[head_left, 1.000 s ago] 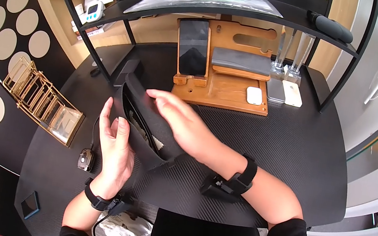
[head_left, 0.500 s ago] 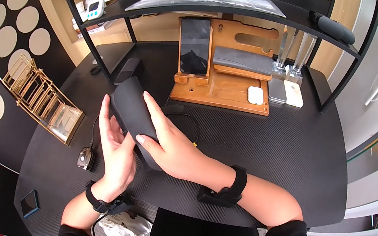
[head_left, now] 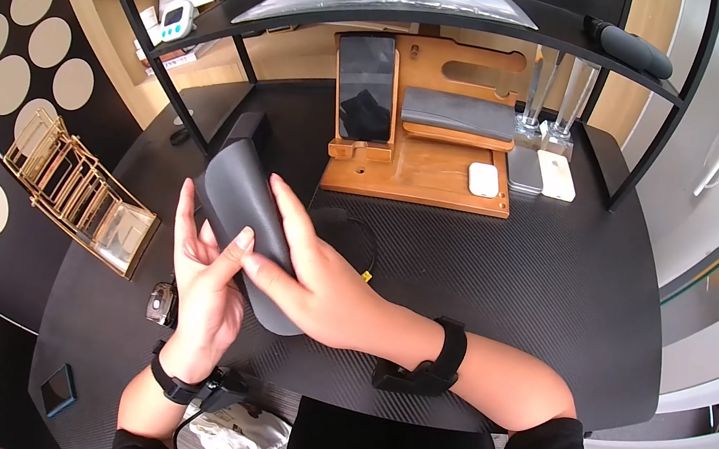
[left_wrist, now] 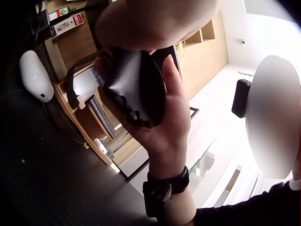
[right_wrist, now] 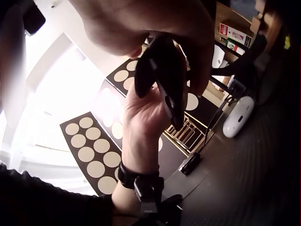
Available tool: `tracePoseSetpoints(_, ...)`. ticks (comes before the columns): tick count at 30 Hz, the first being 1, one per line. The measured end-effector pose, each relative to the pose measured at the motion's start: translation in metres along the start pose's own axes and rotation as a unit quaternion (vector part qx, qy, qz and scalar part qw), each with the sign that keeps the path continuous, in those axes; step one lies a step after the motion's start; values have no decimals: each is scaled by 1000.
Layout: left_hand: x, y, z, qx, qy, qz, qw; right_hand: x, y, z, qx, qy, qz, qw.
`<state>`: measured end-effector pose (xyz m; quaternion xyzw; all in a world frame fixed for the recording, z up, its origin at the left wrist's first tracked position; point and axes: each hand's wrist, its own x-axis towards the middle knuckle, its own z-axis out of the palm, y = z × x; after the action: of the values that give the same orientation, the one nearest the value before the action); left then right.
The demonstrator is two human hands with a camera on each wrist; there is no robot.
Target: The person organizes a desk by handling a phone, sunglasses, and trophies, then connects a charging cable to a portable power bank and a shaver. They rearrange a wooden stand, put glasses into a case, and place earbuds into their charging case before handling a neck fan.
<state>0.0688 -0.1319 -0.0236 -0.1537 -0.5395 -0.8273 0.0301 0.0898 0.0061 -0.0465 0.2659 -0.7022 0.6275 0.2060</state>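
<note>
A dark, smooth glasses case (head_left: 236,188) is held slanted above the desk between both hands, its lid folded over the opening. My left hand (head_left: 211,290) supports it from the left, thumb laid on the lid and fingers stretched along the side. From the right my right hand (head_left: 330,292) grips the case, with its thumb close to the left thumb. In the left wrist view the end of the case (left_wrist: 141,89) lies in the right palm. The right wrist view shows a dark flap (right_wrist: 146,75) standing apart from the rest of the case end.
Behind the hands, a wooden stand (head_left: 419,187) bears a phone (head_left: 367,91), a grey case (head_left: 458,114) and a white earbud case (head_left: 484,180). A gold wire rack (head_left: 76,194) stands at left, near a small clear-cased device (head_left: 162,303). A black shelf frame (head_left: 673,136) rises over the back.
The case was gaping, with glasses and a cloth showing inside; its lid has since swung over them. The right hand moved onto the lid, and the left thumb came to rest on it.
</note>
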Motion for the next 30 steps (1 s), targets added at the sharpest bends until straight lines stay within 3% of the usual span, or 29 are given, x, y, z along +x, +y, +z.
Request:
tracePoseSetpoints(2, 4, 5, -4, -44, -24, -22, 998, 2, -5, -4, 98, 21, 118, 988)
tracePoseSetpoints(4, 10, 9, -10, -103, -53, -57, 992, 5, -1, -11, 152, 8, 183, 971)
tracePoseSetpoints(5, 13, 11, -17, -129, -97, -84, 983, 5, 4, -12, 69, 29, 147, 986)
tracePoseSetpoints(6, 14, 13, -14, -211, -99, -102, 967, 5, 4, -12, 70, 29, 147, 986)
tracePoseSetpoints(8, 17, 16, -25, -375, -149, -202, 893, 6, 0, -13, 24, 38, 133, 990)
tracePoseSetpoints(10, 14, 17, -23, -412, -152, -195, 877, 4, 7, -9, -1, 54, 90, 995)
tracePoseSetpoints(13, 16, 18, -27, -469, -245, -190, 827, 1, 2, -10, -37, 0, 91, 995)
tracePoseSetpoints(18, 18, 21, -26, -493, -219, -184, 821, 4, -6, -18, -159, -36, 98, 982)
tracePoseSetpoints(19, 21, 16, -30, -472, -202, -174, 840, 5, -5, -18, -187, -34, 96, 977)
tracePoseSetpoints(21, 22, 13, -31, -429, -165, -157, 874, 4, -3, -18, -181, -35, 94, 978)
tracePoseSetpoints(24, 20, 11, -32, -373, -169, -159, 898, 6, -2, -20, -173, -40, 102, 979)
tracePoseSetpoints(26, 21, 8, -33, -390, -171, -161, 890, 10, 0, -23, -169, -45, 112, 978)
tracePoseSetpoints(28, 23, 5, -34, -423, -174, -163, 874, 13, 5, -26, 101, -50, 211, 971)
tracePoseSetpoints(30, 20, 13, -26, -411, -190, -172, 875, 18, 6, -32, 106, -79, 223, 966)
